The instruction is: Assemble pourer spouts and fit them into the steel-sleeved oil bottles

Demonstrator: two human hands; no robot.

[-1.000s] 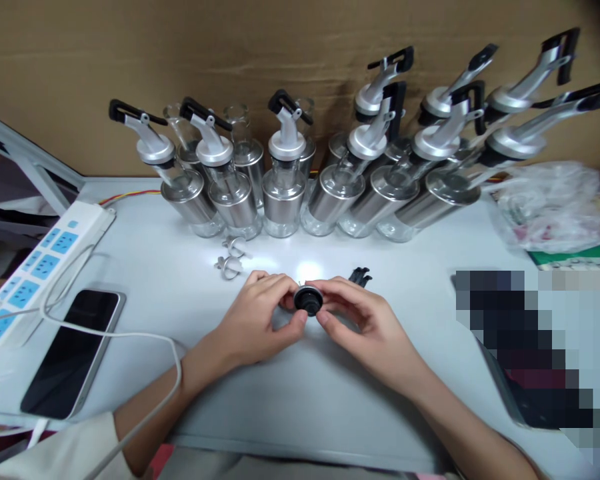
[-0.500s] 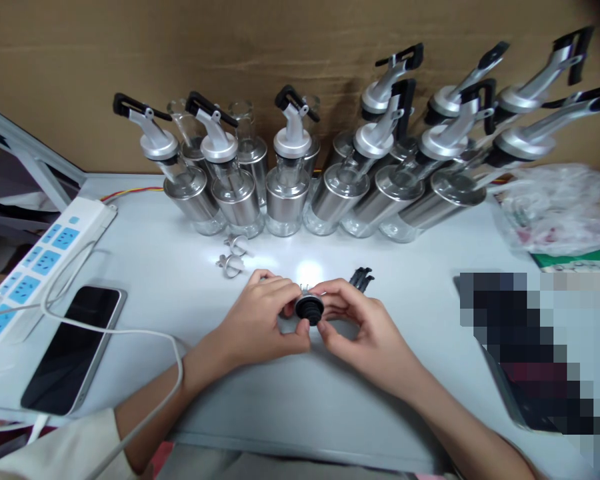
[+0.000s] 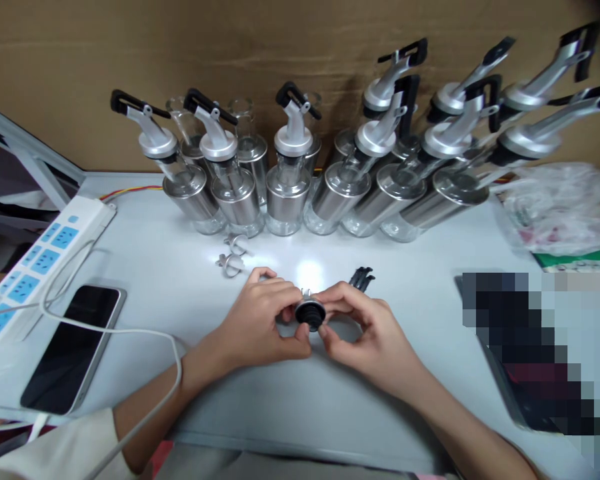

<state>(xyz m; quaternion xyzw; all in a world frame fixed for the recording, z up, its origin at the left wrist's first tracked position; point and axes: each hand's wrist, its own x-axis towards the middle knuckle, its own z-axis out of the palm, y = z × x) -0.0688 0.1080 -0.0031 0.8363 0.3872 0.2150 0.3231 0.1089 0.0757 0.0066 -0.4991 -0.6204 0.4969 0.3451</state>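
Between my two hands is a bottle pourer [image 3: 310, 313], its black ribbed stopper turned toward me and a silvery rim behind it. My left hand [image 3: 265, 320] grips it from the left, thumb low by the stopper. From the right, the fingers and thumb of my right hand [image 3: 367, 327] pinch its edge. The pourer's far side is mostly hidden. Just beyond my right hand lie several small black levers [image 3: 363, 279]. Two silvery pourer tops [image 3: 231, 265] rest on the table past my left hand.
Glass-and-steel bottles [image 3: 286, 200], many with pourers fitted, line the back of the table [image 3: 300, 413]. At left are a power strip [image 3: 47, 267], a phone [image 3: 75, 350] and a white cable [image 3: 130, 331] crossing my left forearm. Clear plastic bags [image 3: 565, 207] and a pixelated dark-edged object [image 3: 510, 373] lie right.
The pourer has tipped very slightly in my fingers, with its stopper a little lower. Both hands keep their hold in nearly the same place.
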